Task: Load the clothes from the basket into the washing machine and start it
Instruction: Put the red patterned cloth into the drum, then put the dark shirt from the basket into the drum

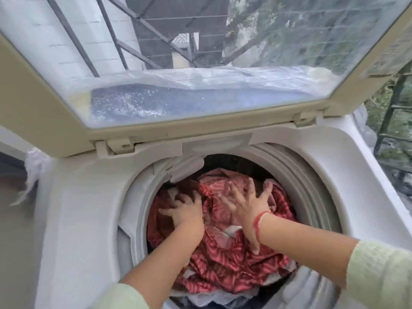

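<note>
From the head view we look down into a top-loading washer [89, 197] whose lid [44, 103] stands raised at the back. Its clear pane is dusty and spotted. The clothes [223, 259] lie inside the drum [296, 175] and fill it nearly to the rim. Most of what we see is a red cloth with a lighter pattern, crumpled in folds. Some white and dark pieces [200, 297] show at the near edge of the pile.

Both hands are down in the drum, on top of the pile. The left hand [185, 210] presses on the red cloth at the left side. Its thumb is stretched out to the left, and its fingers are bent at the tips and sunk a little into the fabric. It is blurred, so we cannot tell whether it catches any fold. The right hand [247, 208] lies palm down beside it with all fingers spread wide and flat on the cloth, pinching nothing. The two hands are near each other but apart.

A red thread band [258, 221] circles the right wrist. Pale green sleeves [379, 275] cover both arms above the forearm. A white rag [33, 166] hangs at the washer's left side. A dark railing [388, 121] with greenery behind it stands to the right.
</note>
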`<state>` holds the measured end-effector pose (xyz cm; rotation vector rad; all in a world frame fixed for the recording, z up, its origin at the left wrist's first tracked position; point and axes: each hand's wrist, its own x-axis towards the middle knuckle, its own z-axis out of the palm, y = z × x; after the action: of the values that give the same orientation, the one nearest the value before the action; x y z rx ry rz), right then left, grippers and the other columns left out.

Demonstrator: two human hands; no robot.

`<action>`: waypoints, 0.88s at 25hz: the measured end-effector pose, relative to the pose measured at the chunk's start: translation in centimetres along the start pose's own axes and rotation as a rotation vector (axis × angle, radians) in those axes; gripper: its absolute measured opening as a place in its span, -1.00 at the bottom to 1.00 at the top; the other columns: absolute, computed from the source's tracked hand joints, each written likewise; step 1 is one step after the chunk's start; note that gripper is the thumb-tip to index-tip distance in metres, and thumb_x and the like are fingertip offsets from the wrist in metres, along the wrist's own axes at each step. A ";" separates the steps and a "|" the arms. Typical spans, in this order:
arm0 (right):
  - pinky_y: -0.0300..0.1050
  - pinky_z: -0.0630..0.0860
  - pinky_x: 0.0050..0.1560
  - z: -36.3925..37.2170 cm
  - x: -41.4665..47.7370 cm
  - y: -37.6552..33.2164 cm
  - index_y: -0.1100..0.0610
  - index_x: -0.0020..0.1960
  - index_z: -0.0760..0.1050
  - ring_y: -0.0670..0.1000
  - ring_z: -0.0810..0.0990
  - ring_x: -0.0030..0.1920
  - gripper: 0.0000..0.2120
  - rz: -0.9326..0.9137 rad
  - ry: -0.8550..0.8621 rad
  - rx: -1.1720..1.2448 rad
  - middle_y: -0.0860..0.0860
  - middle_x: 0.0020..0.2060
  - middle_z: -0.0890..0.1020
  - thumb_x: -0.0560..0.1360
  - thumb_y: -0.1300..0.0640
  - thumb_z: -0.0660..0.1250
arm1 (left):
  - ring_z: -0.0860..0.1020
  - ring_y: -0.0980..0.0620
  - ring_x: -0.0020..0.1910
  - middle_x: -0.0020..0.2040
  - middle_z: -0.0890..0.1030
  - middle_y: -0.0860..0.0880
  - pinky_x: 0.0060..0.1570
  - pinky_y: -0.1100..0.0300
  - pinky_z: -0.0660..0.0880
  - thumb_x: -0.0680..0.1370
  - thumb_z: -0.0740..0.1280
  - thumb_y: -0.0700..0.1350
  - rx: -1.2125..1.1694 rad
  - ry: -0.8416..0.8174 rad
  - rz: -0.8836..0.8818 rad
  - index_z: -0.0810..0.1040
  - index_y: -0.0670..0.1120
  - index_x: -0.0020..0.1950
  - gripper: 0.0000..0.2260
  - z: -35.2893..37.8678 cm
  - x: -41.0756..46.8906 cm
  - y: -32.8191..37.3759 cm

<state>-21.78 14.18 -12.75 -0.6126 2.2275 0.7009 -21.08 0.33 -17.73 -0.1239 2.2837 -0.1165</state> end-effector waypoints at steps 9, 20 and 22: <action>0.44 0.08 0.35 9.0 8.6 -3.0 -0.26 0.44 -0.39 0.34 -0.30 0.46 -0.16 -0.029 -0.172 0.134 -0.11 0.44 -0.46 0.59 0.29 0.14 | -0.24 -0.44 0.43 0.45 -0.48 -0.13 0.15 -0.58 0.08 0.45 0.44 -0.15 0.007 -0.161 -0.024 -0.47 0.25 0.39 0.06 9.0 4.5 0.6; -0.03 0.46 0.23 -3.2 -2.7 -2.7 0.15 0.42 0.28 0.16 0.46 0.29 -0.30 -0.209 -0.165 0.339 0.14 0.30 0.47 0.36 0.05 0.47 | -0.12 -0.28 0.50 0.54 0.00 -0.16 0.31 -0.47 -0.08 0.36 0.47 0.14 -0.001 -0.116 0.318 0.02 0.03 0.53 -0.11 -1.2 -4.8 -1.8; -0.08 0.49 0.12 -5.9 -8.3 -1.9 0.09 0.30 0.39 0.10 0.55 0.15 -0.49 -0.215 0.134 0.519 0.07 0.12 0.57 0.40 0.00 0.40 | -0.05 -0.20 0.52 0.49 0.18 -0.13 0.39 -0.36 -0.13 0.42 0.37 0.21 -0.117 0.162 0.430 0.17 -0.01 0.48 -0.27 -3.7 -9.9 -4.0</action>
<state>-18.25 10.84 -3.64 -0.6291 2.2906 -0.0361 -17.26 -2.26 -7.42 0.3263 2.4233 0.2393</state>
